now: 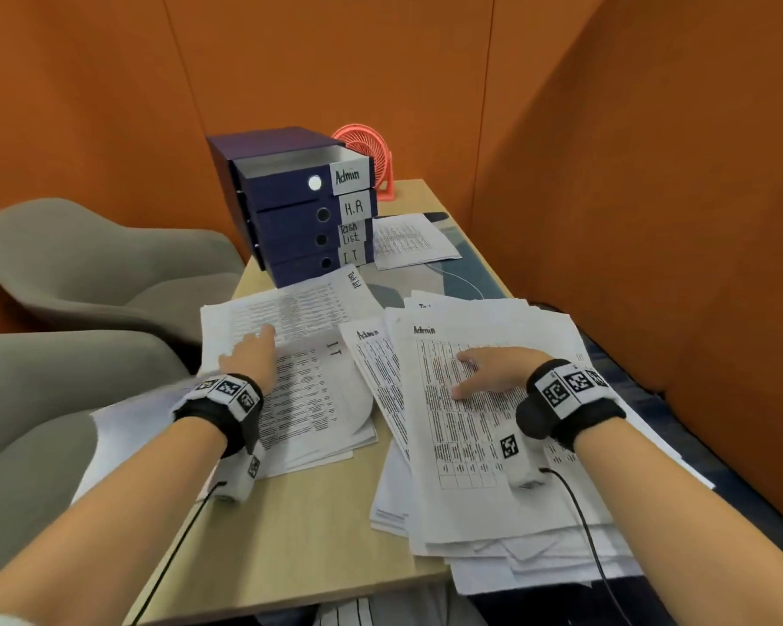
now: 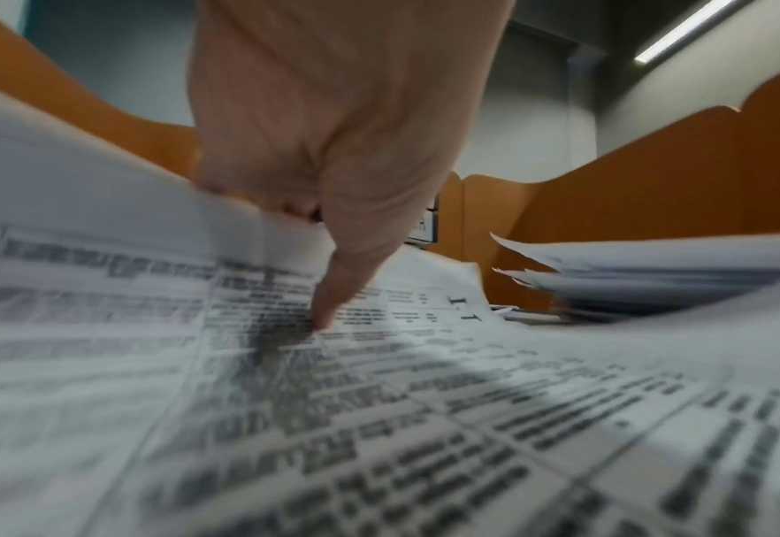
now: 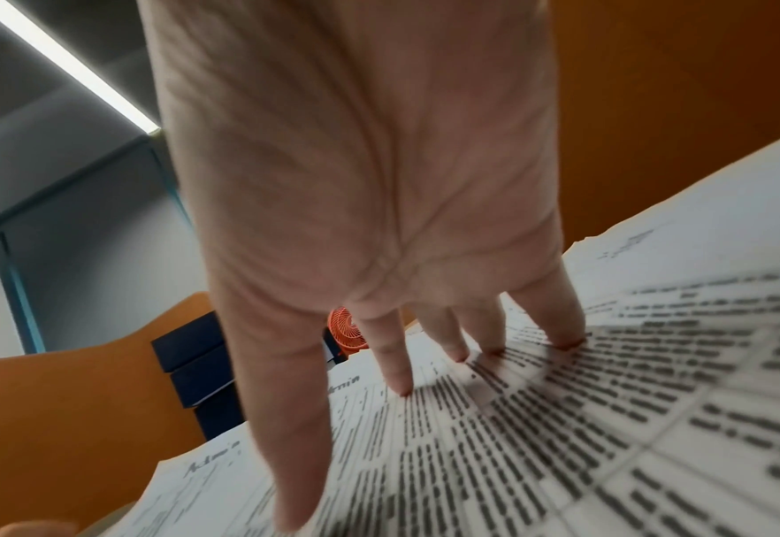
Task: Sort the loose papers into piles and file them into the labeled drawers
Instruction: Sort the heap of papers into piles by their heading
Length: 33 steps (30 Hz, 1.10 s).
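Observation:
My left hand (image 1: 254,350) lies on the left pile. Its fingers are on top of the sheet headed Task list (image 1: 299,309) and its thumb (image 2: 333,298) is under that sheet's near edge, touching the I.T sheet (image 1: 317,399) below. In the left wrist view the Task list sheet (image 2: 80,174) runs between fingers and thumb. My right hand (image 1: 484,372) rests flat with spread fingers on the top Admin sheet (image 1: 471,445) of the big loose pile. The blue drawer unit (image 1: 290,219) stands behind, labelled Admin, H.R, Task list and I.T. Its Admin drawer (image 1: 285,180) is pulled out.
A second Admin sheet (image 1: 371,354) pokes out between the piles. One more printed sheet (image 1: 407,241) lies to the right of the drawers. A coral desk fan (image 1: 371,151) stands behind them. Grey chairs (image 1: 87,264) are to the left, and orange partitions enclose the wooden table (image 1: 317,512).

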Each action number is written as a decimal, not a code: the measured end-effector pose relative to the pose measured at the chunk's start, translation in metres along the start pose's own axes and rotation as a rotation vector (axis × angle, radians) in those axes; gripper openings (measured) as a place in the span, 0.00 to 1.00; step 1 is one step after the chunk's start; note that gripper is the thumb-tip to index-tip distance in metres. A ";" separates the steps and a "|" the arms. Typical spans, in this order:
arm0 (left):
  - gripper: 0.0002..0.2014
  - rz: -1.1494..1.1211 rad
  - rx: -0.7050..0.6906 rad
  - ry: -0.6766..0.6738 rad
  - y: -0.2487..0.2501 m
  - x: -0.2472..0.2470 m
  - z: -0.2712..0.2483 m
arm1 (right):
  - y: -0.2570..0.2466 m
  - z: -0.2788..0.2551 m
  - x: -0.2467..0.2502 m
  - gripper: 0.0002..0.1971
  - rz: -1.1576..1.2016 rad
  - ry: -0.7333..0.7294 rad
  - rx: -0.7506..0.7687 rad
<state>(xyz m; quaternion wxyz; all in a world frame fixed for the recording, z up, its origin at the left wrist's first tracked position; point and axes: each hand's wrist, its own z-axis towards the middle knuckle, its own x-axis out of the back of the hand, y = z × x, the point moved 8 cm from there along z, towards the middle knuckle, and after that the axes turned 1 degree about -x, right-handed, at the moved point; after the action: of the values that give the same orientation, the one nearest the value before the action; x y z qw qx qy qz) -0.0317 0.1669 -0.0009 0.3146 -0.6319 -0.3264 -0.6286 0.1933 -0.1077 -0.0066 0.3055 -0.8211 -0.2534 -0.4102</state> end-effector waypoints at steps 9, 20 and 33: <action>0.47 0.141 -0.258 -0.621 0.073 -0.019 -0.051 | 0.006 0.007 0.004 0.46 0.041 0.002 -0.037; 0.27 -0.367 -0.306 -0.106 0.112 0.034 -0.044 | 0.020 0.020 -0.009 0.45 0.391 -0.010 0.089; 0.16 -1.605 -0.194 -0.629 0.218 -0.009 -0.075 | 0.021 0.009 -0.009 0.46 1.086 0.188 0.165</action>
<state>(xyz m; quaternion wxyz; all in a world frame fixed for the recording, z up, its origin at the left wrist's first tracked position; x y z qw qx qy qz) 0.1004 -0.0227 -0.0061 -0.3840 -0.3792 -0.6904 -0.4818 0.2073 -0.1174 -0.0241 0.5576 -0.7669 0.2032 -0.2444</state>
